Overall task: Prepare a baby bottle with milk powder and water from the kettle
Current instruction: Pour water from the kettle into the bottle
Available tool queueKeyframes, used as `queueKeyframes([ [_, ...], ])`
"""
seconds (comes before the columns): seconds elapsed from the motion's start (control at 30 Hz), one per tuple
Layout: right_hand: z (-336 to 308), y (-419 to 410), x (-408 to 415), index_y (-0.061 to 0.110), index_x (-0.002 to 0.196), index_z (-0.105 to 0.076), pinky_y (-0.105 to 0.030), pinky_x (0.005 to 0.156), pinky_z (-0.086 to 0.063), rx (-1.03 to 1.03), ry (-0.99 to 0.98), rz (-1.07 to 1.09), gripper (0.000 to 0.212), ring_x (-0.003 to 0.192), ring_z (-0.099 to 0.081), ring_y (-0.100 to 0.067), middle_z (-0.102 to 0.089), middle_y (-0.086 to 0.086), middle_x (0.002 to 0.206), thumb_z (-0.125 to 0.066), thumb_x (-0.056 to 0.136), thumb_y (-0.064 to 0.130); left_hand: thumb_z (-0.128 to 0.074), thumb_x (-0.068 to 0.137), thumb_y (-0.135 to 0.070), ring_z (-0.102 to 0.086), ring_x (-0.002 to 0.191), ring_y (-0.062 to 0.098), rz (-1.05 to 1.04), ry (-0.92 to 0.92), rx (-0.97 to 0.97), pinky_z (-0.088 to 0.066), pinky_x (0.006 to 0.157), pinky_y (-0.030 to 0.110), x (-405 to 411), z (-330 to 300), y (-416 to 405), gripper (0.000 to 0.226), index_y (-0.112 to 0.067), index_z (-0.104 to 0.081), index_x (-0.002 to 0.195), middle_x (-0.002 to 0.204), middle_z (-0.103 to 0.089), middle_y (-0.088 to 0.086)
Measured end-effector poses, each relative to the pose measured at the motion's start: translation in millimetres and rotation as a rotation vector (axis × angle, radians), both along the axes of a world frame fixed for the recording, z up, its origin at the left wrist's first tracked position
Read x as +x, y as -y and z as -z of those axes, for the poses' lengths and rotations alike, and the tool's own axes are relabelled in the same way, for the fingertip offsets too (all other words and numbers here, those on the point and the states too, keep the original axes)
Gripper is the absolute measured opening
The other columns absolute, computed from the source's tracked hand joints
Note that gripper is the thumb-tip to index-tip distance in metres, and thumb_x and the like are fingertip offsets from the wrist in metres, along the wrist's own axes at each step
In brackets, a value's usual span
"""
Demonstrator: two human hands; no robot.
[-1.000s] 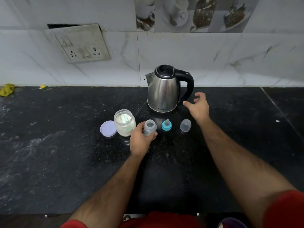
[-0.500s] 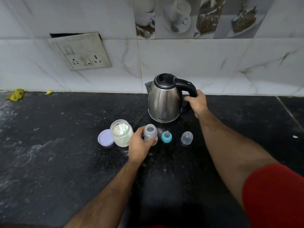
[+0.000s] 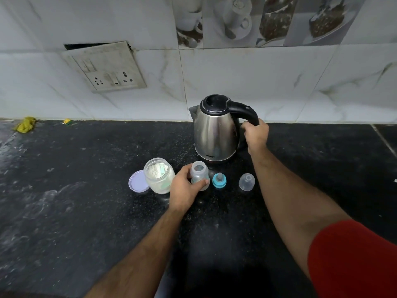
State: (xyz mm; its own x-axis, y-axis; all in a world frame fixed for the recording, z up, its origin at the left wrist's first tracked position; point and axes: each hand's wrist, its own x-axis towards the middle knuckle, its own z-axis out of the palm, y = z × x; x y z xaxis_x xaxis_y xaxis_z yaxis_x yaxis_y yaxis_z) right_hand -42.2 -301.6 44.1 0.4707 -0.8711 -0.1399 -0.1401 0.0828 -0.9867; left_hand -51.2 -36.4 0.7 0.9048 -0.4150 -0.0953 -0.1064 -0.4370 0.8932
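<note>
Left hand [image 3: 186, 187] around open baby bottle [image 3: 199, 173], right hand [image 3: 257, 132] on kettle [image 3: 216, 134] handle, dark counter [image 3: 86, 190].

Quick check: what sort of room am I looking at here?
Most likely a home kitchen: a dark stone counter against a tiled wall, an electric kettle near a wall socket, and food pictures on the upper tiles.

Dusty black countertop [image 3: 64, 211]; crooked switch-socket plate [image 3: 105, 67] on marble-tile wall [image 3: 236, 78]; yellow rag [image 3: 25, 124] far left.

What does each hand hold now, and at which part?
The left hand holds the baby bottle around its body. The right hand grips the kettle by the lower part of its black handle.
</note>
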Motion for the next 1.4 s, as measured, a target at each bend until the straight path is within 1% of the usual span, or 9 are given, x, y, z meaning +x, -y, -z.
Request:
queueKeyframes([
  [0.2,-21,-11,-7,0.022,0.077,-0.066,-0.031,0.063,-0.052,-0.013,0.032,0.099,0.013,0.065,-0.061,-0.014,-0.063,0.004,0.067,-0.064,0.067,0.013,-0.086,0.073,-0.025,-0.054,0.092,-0.023,0.018,0.014,-0.005,-0.041,0.074,0.000,-3,-7,-4,0.053,-0.029,-0.058,0.117,0.102,-0.065,-0.023],
  [0.3,-42,-16,-18,0.024,0.076,-0.065,-0.030,0.062,-0.051,-0.028,0.055,0.125,0.011,0.064,-0.060,-0.015,-0.061,0.005,0.065,-0.065,0.067,0.017,-0.086,0.072,-0.026,-0.054,0.092,-0.023,0.030,0.026,-0.011,-0.041,0.073,0.000,-7,-11,-10,0.052,-0.029,-0.058,0.116,0.101,-0.064,-0.024],
  [0.37,-58,-19,-28,0.025,0.071,-0.063,-0.030,0.059,-0.049,-0.071,0.066,0.150,0.007,0.060,-0.058,-0.017,-0.059,0.005,0.060,-0.065,0.065,0.021,-0.087,0.072,-0.026,-0.054,0.091,-0.024,0.042,0.037,-0.016,-0.041,0.072,0.000,-11,-14,-15,0.051,-0.030,-0.058,0.114,0.100,-0.064,-0.025],
  [0.5,-86,-27,-58,0.023,0.066,-0.061,-0.025,0.052,-0.045,-0.154,0.084,0.171,0.005,0.041,-0.058,-0.009,-0.058,0.007,0.052,-0.066,0.064,0.023,-0.087,0.072,-0.024,-0.056,0.090,-0.022,0.079,0.047,-0.039,-0.041,0.072,0.000,-20,-18,-28,0.049,-0.028,-0.058,0.112,0.100,-0.064,-0.023],
  [0.63,-95,-40,-94,0.021,0.064,-0.061,-0.026,0.049,-0.043,-0.173,0.118,0.165,0.006,0.038,-0.054,-0.009,-0.054,0.008,0.047,-0.068,0.064,0.022,-0.087,0.072,-0.024,-0.057,0.091,-0.019,0.101,0.053,-0.040,-0.041,0.071,0.000,-27,-15,-49,0.048,-0.028,-0.060,0.112,0.101,-0.067,-0.019],
  [0.73,-95,-51,-120,0.021,0.055,-0.058,-0.027,0.044,-0.038,-0.180,0.142,0.162,0.011,0.040,-0.046,-0.014,-0.048,0.007,0.043,-0.068,0.061,0.022,-0.088,0.071,-0.024,-0.061,0.089,-0.013,0.101,0.044,-0.026,-0.043,0.072,0.005,-29,-12,-64,0.049,-0.029,-0.060,0.110,0.100,-0.067,-0.020],
  [0.93,-85,-83,-168,0.028,0.048,-0.061,-0.033,0.051,-0.040,-0.157,0.161,0.185,0.016,0.048,-0.045,-0.016,-0.049,0.007,0.045,-0.069,0.059,0.020,-0.086,0.073,-0.026,-0.062,0.094,0.007,0.098,0.061,-0.010,-0.047,0.080,0.026,-40,-6,-74,0.048,-0.026,-0.060,0.113,0.100,-0.067,-0.014],
  [1.2,-55,-128,-219,0.030,0.055,-0.067,-0.030,0.052,-0.042,-0.120,0.142,0.263,0.013,0.050,-0.050,-0.011,-0.057,0.009,0.050,-0.071,0.059,0.018,-0.087,0.073,-0.025,-0.064,0.096,0.008,0.176,0.036,-0.036,-0.050,0.082,0.027,-62,10,-95,0.048,-0.028,-0.061,0.112,0.101,-0.068,-0.016],
  [1.4,-43,-162,-238,0.026,0.056,-0.068,-0.029,0.052,-0.044,-0.102,0.102,0.302,0.010,0.053,-0.055,-0.012,-0.061,0.008,0.053,-0.071,0.056,0.017,-0.087,0.073,-0.022,-0.065,0.098,0.016,0.213,-0.012,-0.026,-0.052,0.088,0.034,-64,11,-113,0.048,-0.025,-0.062,0.113,0.104,-0.071,-0.004],
])
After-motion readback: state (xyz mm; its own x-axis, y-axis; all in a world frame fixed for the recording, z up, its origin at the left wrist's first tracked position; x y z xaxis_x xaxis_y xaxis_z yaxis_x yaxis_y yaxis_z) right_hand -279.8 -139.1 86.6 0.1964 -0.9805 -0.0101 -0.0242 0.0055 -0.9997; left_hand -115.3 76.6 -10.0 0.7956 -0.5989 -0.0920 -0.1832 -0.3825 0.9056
